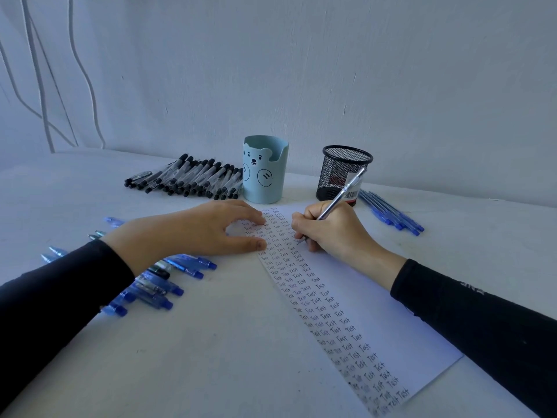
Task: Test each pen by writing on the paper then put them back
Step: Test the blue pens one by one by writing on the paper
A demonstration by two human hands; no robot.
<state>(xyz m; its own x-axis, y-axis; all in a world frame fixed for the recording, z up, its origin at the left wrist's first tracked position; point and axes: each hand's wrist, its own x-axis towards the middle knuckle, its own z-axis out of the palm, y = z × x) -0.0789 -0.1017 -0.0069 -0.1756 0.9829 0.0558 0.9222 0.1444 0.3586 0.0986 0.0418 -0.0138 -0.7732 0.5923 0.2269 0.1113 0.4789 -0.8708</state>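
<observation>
A white bench (pixel 211 342) against a pale wall carries the paper (pixel 376 312), lined with "Test" rows. On its far end, the right hand (pixel 334 230) pinches a clear pen (pixel 340 196), tip touching the sheet; beside it, the left hand (pixel 196 230) presses down, fingers (pixel 253 217) spread flat.

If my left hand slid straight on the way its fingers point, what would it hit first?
Most likely the right hand, at the knuckles gripping the pen. The left hand rests flat on the paper with fingers pointing across it toward them, and only written paper lies between.
</observation>
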